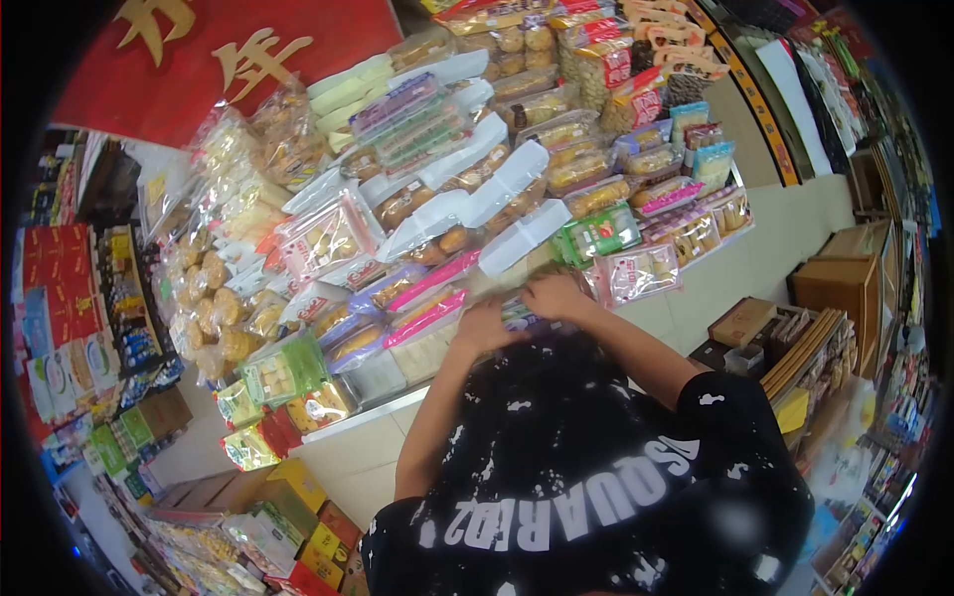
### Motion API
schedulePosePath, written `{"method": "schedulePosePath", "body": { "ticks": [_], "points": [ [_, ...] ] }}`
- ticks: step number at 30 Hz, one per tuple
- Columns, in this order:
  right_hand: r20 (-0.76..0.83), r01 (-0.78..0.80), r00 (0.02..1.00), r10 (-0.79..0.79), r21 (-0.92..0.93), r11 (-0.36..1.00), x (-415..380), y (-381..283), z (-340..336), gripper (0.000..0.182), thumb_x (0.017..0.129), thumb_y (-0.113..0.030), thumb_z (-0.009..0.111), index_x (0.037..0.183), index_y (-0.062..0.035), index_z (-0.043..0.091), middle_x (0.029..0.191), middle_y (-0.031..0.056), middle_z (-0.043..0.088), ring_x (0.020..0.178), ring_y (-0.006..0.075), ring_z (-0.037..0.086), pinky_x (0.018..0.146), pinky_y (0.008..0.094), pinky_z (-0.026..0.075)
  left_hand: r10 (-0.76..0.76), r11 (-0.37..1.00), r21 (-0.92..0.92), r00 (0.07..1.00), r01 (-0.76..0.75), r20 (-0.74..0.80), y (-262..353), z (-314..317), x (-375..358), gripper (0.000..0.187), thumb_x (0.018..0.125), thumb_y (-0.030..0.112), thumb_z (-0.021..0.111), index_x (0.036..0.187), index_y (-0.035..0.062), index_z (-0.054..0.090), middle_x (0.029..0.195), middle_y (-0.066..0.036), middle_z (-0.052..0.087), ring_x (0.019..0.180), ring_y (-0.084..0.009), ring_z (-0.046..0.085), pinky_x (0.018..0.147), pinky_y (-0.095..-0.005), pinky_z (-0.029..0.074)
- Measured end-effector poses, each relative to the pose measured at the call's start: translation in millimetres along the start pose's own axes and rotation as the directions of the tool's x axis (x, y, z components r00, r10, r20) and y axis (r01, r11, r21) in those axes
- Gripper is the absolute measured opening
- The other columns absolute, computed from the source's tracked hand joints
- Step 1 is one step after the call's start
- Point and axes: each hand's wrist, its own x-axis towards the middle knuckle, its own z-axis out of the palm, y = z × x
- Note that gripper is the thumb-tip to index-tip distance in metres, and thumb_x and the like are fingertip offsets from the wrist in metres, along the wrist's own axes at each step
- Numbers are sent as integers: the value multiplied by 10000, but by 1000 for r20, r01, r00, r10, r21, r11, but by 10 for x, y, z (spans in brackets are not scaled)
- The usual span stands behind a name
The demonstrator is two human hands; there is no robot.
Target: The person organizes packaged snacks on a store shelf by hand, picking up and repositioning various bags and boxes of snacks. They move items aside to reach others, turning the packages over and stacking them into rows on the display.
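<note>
My left hand (484,326) and my right hand (556,295) are close together at the front edge of a stacked display. Between them is a plastic-wrapped package (517,314), mostly covered by my fingers and shirt. The fingers of both hands bend around it; their tips are partly hidden. Just left of my left hand lie bread packs with pink bands (427,316). Beyond the hands, a white-topped pack (524,238) slants across the row. To the right of my right hand are a green pack (600,233) and a clear pink-edged pack (641,273).
Bagged round pastries (209,308) pile up on the display's left. A red sign (199,60) with gold characters stands behind. Wooden boxes (840,283) and cartons are at the right, yellow boxes (308,497) at the lower left. Tiled floor (775,223) runs between the shelves.
</note>
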Motion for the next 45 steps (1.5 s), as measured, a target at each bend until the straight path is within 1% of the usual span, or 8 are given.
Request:
{"method": "schedulePosePath", "body": {
  "ticks": [3,8,23,28,30,35,43,45],
  "points": [
    [-8,22,1000,-22,13,1000,97,31,90,478,919,-387,430,1101,-20,676,1257,190,612,1197,389,544,1061,528,365,-4,1000,5,1000,4,26,10,-64,60,935,642,573,787,1396,104,497,1297,-217,585,1209,-365,561,1024,-431,445],
    [-341,151,934,-104,115,982,-188,15,137,450,933,-381,464,1096,-15,669,1256,194,610,1194,408,540,1053,508,388,89,986,-144,994,-79,63,-95,24,80,914,646,546,777,1382,76,510,1267,-237,603,1188,-370,576,1005,-431,449],
    [-272,73,960,-68,8,997,33,35,295,535,920,-449,449,956,5,728,1070,184,683,1113,377,573,993,515,402,51,970,-244,967,12,248,-41,-75,93,913,792,504,691,1486,14,358,1500,-250,396,1401,-351,380,1163,-390,275],
    [-224,117,970,-97,81,990,-132,-5,133,528,931,-434,457,1036,24,698,1137,203,654,1127,378,568,1010,511,400,78,972,-235,967,-19,242,-71,-38,61,920,798,495,701,1459,-47,362,1498,-269,385,1403,-351,376,1163,-398,277],
    [-299,167,945,-133,92,982,-338,-41,-58,501,936,-402,479,1072,38,677,1160,210,641,1132,381,565,1014,497,404,159,952,-276,984,-131,81,-257,147,111,878,790,466,723,1430,-46,408,1469,-276,421,1376,-357,414,1138,-398,319],
    [-653,363,747,-125,242,900,-1051,19,-82,309,907,-250,582,1062,11,639,1042,203,637,1032,400,580,920,462,465,39,981,-194,995,-22,87,8,-68,-43,820,776,455,742,1383,-30,481,1401,-268,499,1312,-369,485,1089,-403,378],
    [-408,185,896,175,702,688,-1557,63,-130,326,920,-244,622,1153,-16,637,1078,177,652,1006,331,627,894,397,492,75,997,-8,964,-79,-256,42,23,-236,703,816,418,715,1325,-31,534,1286,-254,585,1177,-378,581,1029,-419,433],
    [-294,105,924,243,809,578,-1458,49,-147,346,926,-258,628,1166,-9,635,1080,159,663,1013,290,637,897,371,490,-66,936,-341,903,-91,-424,47,98,-390,628,871,409,671,1313,-22,551,1264,-220,607,1151,-356,601,1001,-407,456]
  ]
}}
